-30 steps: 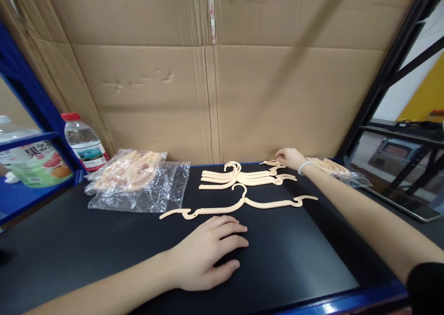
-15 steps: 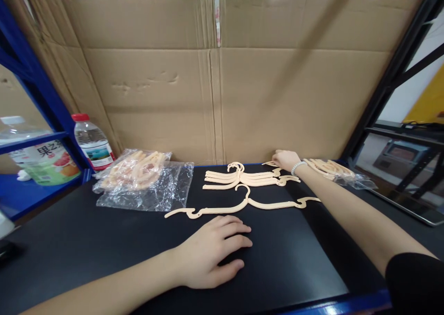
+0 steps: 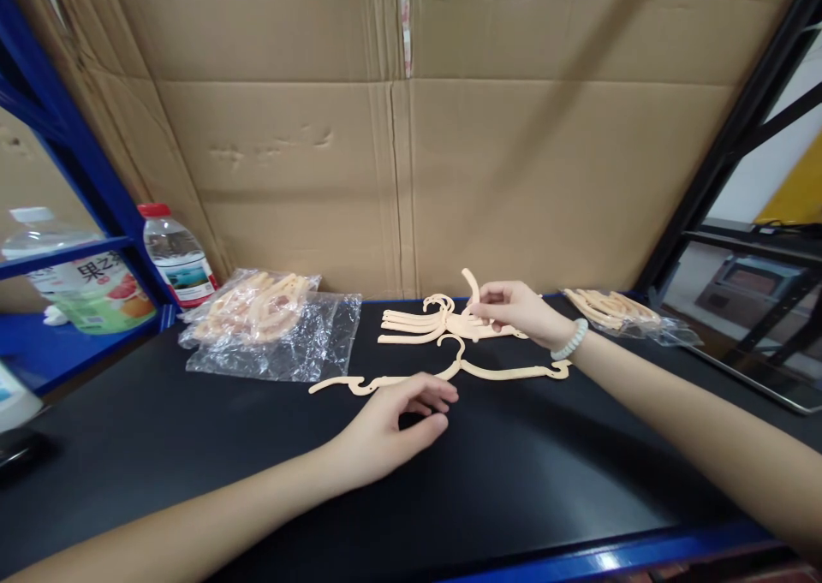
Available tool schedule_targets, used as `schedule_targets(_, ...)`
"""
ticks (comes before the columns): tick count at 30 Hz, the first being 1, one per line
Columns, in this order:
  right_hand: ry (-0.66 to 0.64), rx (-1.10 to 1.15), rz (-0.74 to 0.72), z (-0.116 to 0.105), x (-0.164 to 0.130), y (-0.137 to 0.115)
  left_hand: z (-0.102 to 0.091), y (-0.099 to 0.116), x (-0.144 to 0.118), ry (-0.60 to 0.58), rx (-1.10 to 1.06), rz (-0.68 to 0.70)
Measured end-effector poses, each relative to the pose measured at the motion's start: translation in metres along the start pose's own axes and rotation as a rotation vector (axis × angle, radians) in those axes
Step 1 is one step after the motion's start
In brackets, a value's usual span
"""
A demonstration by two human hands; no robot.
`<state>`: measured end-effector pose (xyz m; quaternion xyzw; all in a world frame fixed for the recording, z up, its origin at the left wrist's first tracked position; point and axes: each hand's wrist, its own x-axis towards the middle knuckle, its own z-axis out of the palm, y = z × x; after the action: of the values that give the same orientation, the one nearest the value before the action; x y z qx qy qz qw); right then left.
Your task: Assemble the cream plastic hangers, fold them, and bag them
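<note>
Right hand (image 3: 514, 309) pinching a cream hanger (image 3: 473, 292), left hand (image 3: 391, 425) loosely curled, empty, beside flat hanger (image 3: 443, 376)

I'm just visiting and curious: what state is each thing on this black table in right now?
Right hand: pinching a cream plastic hanger piece, lifted.
Left hand: curled, holding nothing.
Single cream plastic hanger: lying flat.
Stacked cream hangers: lying flat.
Clear plastic bag of hangers: full.
Red-capped water bottle: upright, capped.
</note>
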<state>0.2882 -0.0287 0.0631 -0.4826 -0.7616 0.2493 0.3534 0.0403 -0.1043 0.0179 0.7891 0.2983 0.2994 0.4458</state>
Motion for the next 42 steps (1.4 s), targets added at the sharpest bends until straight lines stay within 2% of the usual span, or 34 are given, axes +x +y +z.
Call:
schedule_targets(2,-0.131,0.192,-0.026,0.012,-0.013,-0.019,0.002,0.000,0.002,0.066,-0.203,-0.108)
schedule_targets(6,-0.202,0.232,-0.166,0.033,-0.030,-0.048,0.004,0.003,0.003,0.169,-0.379,-0.279)
schedule_targets(11,-0.184,0.179,-0.203,0.045,-0.032,-0.061,0.002,0.009,0.002,0.210,-0.372,-0.257)
schedule_targets(14,-0.111,0.013,-0.240,0.040,-0.023,-0.048,-0.001,0.010,0.002,0.267,-0.389,-0.238)
schedule_targets(17,0.001,-0.439,-0.310,0.028,-0.009,-0.018,-0.008,0.012,0.005,0.376,-0.443,-0.214)
schedule_targets(18,-0.003,-0.620,-0.308,0.024,-0.006,-0.005,-0.012,0.012,0.006,0.414,-0.465,-0.206)
schedule_targets(20,-0.032,-0.715,-0.282,0.019,-0.002,0.018,-0.019,0.014,0.008,0.477,-0.505,-0.196)
schedule_targets(23,-0.061,-0.734,-0.264,0.018,-0.001,0.044,-0.030,0.017,0.010,0.541,-0.540,-0.202)
schedule_targets(26,-0.058,-0.722,-0.282,0.021,-0.002,0.055,-0.040,0.018,0.011,0.574,-0.593,-0.202)
schedule_targets(34,-0.009,-0.647,-0.349,0.013,0.000,0.049,-0.055,0.013,0.016,0.556,-0.697,-0.125)
schedule_targets(42,-0.091,-0.589,-0.382,0.017,-0.010,0.052,-0.055,0.006,0.018,0.530,-0.696,-0.146)
